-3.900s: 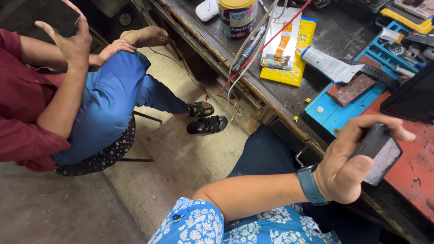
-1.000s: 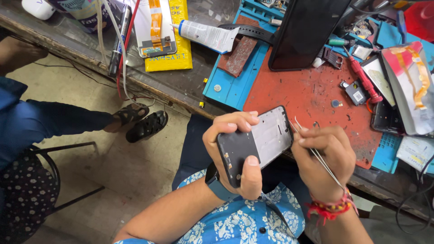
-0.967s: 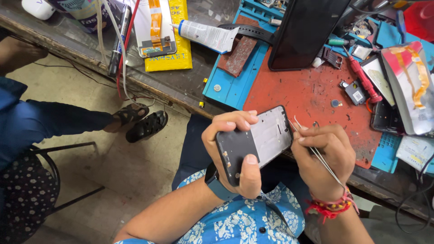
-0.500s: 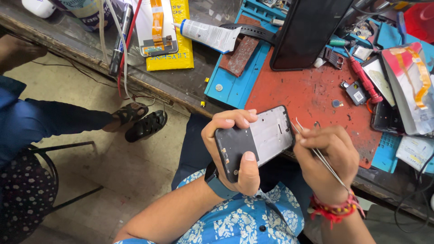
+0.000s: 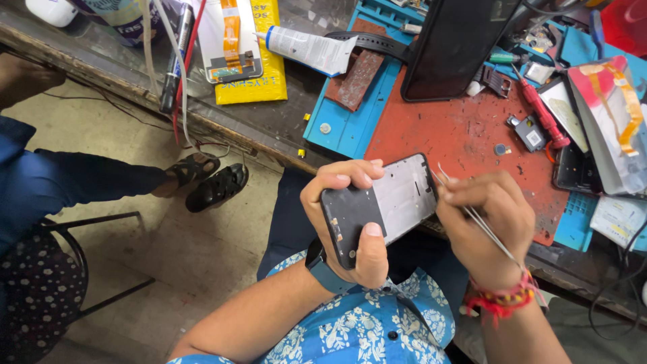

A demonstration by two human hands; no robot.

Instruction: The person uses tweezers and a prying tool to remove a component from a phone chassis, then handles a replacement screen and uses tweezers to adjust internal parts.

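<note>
Over the lap, just off the bench edge: the person's left hand (image 5: 350, 216) wraps a phone frame (image 5: 381, 205), thumb pressed on its dark lower half, fingers curled over the top edge.
Right hand: the right hand (image 5: 488, 219) pinches thin metal tweezers (image 5: 472, 216), fingers closed on them; the tips meet the frame's right end.
Where the frame is: held in the air in front of the floral blue shirt (image 5: 350, 330), not resting on the red work mat (image 5: 465, 141).
Risk, slip: the tweezers look needle-fine and the frame's inner plate smooth, so a hard push could likely skid the tips across it and scratch it or jab the left fingers.
Risk, drop: with nothing under the frame but lap and floor, a loosened thumb would probably let it fall.
Risk, small parts: any tiny piece lifted here could drop past the knees and be lost on the concrete.
Frame material: a flat rounded rectangle, pale grey metal in the upper part, matt black below, with small cut-outs.
Bench surface: worn wood with a scuffed, dusty red mat laid beside a blue moulded tray (image 5: 350, 114).
Things on it: a dark glossy phone panel (image 5: 455, 47) propped upright, a crumpled white glue tube (image 5: 310, 48), a red-handled screwdriver (image 5: 542, 114), a yellow packet (image 5: 259, 67).
Wrists: a blue-grey watch band on the left, red thread bracelets on the right.
Nearby: another person's blue-trousered leg (image 5: 74, 189) and black sandals (image 5: 209, 182), well apart from the hands.
</note>
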